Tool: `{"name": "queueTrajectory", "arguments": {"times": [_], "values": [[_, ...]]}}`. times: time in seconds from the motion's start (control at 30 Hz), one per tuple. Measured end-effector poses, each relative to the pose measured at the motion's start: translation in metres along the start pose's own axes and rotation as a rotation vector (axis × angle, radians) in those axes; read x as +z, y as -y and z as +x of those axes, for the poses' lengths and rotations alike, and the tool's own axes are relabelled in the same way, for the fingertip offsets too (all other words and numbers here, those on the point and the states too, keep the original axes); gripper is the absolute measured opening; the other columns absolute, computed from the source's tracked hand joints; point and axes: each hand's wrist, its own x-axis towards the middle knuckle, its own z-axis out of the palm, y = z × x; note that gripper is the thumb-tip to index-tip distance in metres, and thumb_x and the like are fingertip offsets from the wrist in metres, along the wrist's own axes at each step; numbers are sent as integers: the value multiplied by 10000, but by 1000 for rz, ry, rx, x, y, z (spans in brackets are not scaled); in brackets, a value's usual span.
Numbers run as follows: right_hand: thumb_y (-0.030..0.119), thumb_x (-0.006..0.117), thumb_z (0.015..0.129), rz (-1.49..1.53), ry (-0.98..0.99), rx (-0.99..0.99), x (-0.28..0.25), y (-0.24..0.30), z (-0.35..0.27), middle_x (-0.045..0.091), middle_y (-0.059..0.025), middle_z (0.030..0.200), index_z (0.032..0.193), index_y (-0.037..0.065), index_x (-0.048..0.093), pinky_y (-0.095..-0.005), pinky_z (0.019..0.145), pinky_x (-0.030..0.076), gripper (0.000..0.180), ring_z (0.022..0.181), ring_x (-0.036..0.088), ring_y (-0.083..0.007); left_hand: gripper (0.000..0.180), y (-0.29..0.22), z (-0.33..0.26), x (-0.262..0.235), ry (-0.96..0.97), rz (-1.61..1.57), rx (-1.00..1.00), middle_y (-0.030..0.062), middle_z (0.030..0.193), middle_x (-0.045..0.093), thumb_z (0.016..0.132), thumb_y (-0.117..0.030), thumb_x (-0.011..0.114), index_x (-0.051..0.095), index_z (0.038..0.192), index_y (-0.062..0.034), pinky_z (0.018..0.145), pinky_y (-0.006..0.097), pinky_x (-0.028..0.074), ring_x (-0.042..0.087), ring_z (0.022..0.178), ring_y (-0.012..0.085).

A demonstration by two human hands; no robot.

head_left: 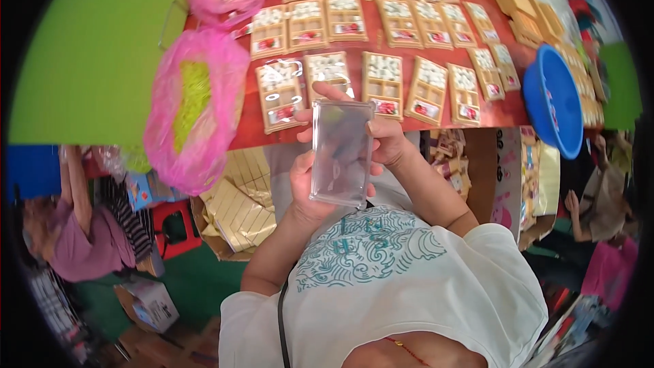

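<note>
Both hands grip one clear plastic lid (340,152) at centre: left hand (308,187) cupping below, right hand (383,140) pinching its top. At twelve o'clock, one tray (281,94) looks covered; most trays (383,76) lie open.

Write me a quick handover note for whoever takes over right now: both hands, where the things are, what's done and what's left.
Left hand: grips the lower end of the clear rectangular plastic lid.
Right hand: grips its upper end, above the lap.
On the red table: rows of shallow tan trays filled with small white pieces. One tray at the near left seems to carry a clear lid; the others look uncovered.
Pink plastic bags sit at the left edge.
</note>
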Motion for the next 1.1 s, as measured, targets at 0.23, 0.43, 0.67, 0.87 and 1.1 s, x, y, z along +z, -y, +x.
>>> {"name": "queueTrajectory", "arguments": {"times": [0.23,0.43,0.67,0.87,1.1], "values": [[330,664,789,-224,-343,-308,-21,35,-49,565,-187,1183,1489,97,210,-408,867,517,867,991,625,-302,420,28,36,-14,-95,173,-111,139,1234,585,954,-227,466,466,1313,-10,906,430,515,602,1076,303],[326,689,779,-251,-370,-531,-20,40,-76,530,-188,1231,1497,126,184,-407,872,516,900,1034,606,-289,335,49,68,-8,-179,303,-90,40,1172,611,945,-100,508,494,1273,-40,941,324,488,605,1064,152],[360,683,773,-351,-654,-629,-17,59,-98,530,-143,1089,1474,89,196,-358,827,496,896,916,593,-214,333,67,78,26,-309,865,34,53,1159,551,931,-123,503,479,1250,-30,868,305,469,544,1052,143],[415,668,773,-497,-766,-604,-23,61,-97,512,-119,1070,1470,81,203,-323,819,470,902,903,580,-176,200,59,86,42,-57,1502,102,53,952,567,931,-129,514,545,1063,18,705,239,427,498,810,90],[416,660,798,-540,-815,-484,-23,54,-95,484,-100,1065,1477,64,189,-308,790,456,899,898,535,-155,151,58,95,35,-80,1386,-81,-6,756,546,945,-162,519,557,984,-21,586,214,387,455,652,52]]}}
